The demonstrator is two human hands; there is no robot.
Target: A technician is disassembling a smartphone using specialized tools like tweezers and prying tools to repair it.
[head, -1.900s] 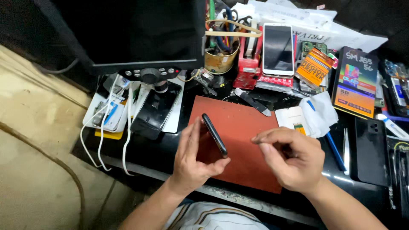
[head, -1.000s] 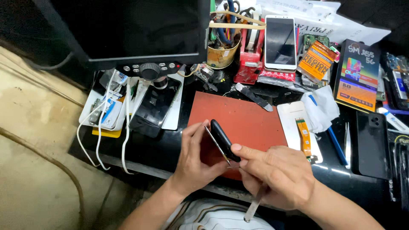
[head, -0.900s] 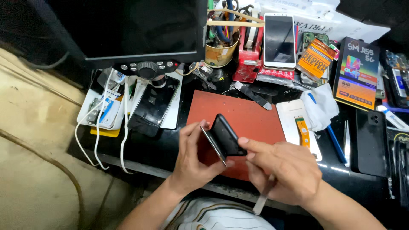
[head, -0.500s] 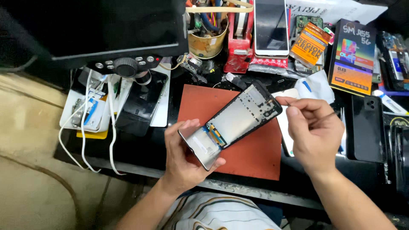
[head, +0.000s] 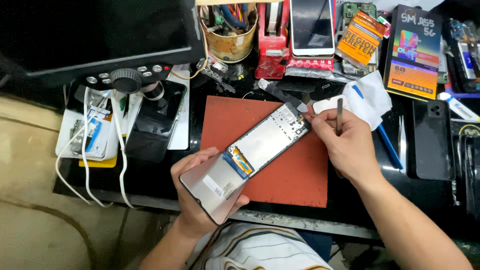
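My left hand (head: 192, 200) grips the lower end of an opened phone, its fingers wrapped around the grey display panel (head: 215, 182). The phone's black frame (head: 272, 136), with boards and an orange flex showing, stretches up and to the right over a red work mat (head: 295, 175). At the frame's top end, my right hand (head: 345, 147) pinches the corner with thumb and finger. This hand also holds a thin metal pry tool (head: 339, 112), which stands upright between the fingers.
A dark screen with a knob panel (head: 125, 80) is at upper left, with a black phone (head: 155, 120) and white cables (head: 90, 150) below it. Behind the mat stand a tin of tools (head: 230, 35), a red holder (head: 272, 45), a white phone (head: 312, 25) and boxes (head: 412, 50). A white cloth (head: 370, 97), tweezers (head: 402, 145) and a black cover (head: 432, 137) lie right.
The phone, earlier closed and held edge-on, has been spread apart into panel and frame. My right hand moved from its lower edge up to the frame's top end.
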